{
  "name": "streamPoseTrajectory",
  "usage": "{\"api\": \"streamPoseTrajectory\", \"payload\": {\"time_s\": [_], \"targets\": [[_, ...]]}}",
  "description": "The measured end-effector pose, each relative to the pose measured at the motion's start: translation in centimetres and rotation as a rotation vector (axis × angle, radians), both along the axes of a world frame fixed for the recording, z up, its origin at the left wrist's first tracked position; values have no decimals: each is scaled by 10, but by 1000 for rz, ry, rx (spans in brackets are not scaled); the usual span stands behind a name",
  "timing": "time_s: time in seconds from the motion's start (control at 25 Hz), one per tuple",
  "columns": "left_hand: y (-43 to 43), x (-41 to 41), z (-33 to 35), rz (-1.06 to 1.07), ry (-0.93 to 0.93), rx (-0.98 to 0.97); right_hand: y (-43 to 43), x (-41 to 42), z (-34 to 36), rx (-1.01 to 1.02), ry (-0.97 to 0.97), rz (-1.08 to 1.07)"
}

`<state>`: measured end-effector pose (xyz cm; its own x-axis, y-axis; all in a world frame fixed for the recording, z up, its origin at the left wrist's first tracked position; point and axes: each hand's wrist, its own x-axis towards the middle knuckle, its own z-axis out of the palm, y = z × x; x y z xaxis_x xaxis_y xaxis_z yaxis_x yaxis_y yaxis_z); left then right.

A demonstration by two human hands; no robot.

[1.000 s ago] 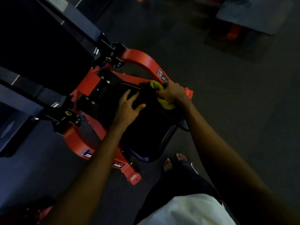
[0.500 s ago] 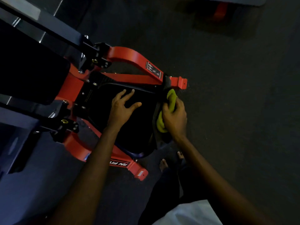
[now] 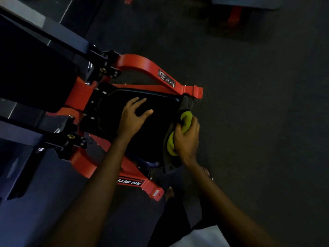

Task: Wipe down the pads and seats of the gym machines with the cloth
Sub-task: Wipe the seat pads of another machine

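While the right hand (image 3: 187,138) has its fingers curled round the bunched yellow-green cloth (image 3: 187,119), pressing it on the outer edge of the black seat (image 3: 160,125), the left hand (image 3: 131,118) lies flat on the seat top w/ fingers spread, so imo this is mid-wipe on one seat. Too dark to tell which bits are clean, but the big dark back pad (image 3: 32,77) prob needs doing, plus other machines. Red frame (image 3: 140,63) sits on a dark speckled floor (image 3: 258,122), another machine (image 3: 235,15) further off, dim room tbh.
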<state>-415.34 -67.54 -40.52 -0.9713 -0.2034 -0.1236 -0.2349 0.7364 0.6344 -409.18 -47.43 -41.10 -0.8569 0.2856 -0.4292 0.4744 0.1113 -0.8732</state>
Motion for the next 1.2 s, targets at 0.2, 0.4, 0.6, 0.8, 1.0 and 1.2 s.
{"api": "streamPoseTrajectory", "payload": {"time_s": [0.2,0.4,0.6,0.8,1.0,1.2], "targets": [[-35,46,-7,-65,90,1,-6,10,-3,10,12,-104],[-56,52,-11,-204,70,64,-35,73,-2,96,77,-113],[-72,58,-15,-350,77,58,-51,80,-2,175,57,-237],[-70,60,-13,-364,86,71,-79,114,-9,177,133,-302],[-73,60,-14,-363,99,56,-87,125,-20,275,271,-285],[-107,71,-19,-325,141,-2,-94,141,-36,422,331,-152]]}}
